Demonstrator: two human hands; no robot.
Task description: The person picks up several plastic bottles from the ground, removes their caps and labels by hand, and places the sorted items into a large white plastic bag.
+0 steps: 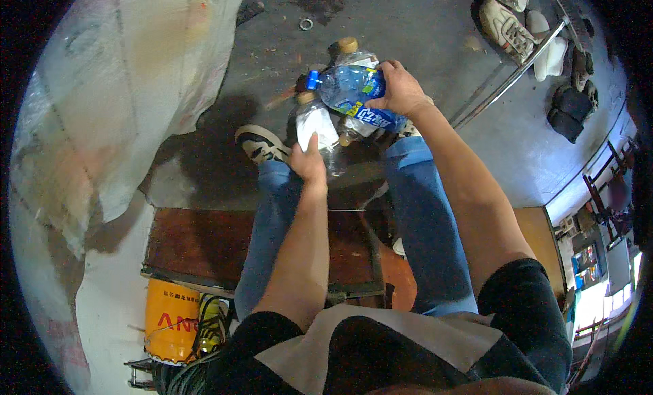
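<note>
My right hand [400, 91] grips a clear plastic bottle with a blue label and blue cap [357, 86], tilted with its cap to the left. My left hand [309, 163] holds a clear plastic bottle with a white label [315, 123] by its side, its tan cap pointing away from me. Behind the blue-labelled bottle lies another clear bottle with a tan cap [348, 45]. A further tan-capped bottle [357, 128] lies between my feet, partly hidden under the blue-labelled one.
Large translucent plastic sheeting [137, 78] hangs at the left. A metal rail [510, 71] and several shoes [505, 30] are at the upper right. A metal ring [306, 24] lies on the floor. A yellow bucket [171, 318] stands at the lower left beside a dark red wooden board [199, 242].
</note>
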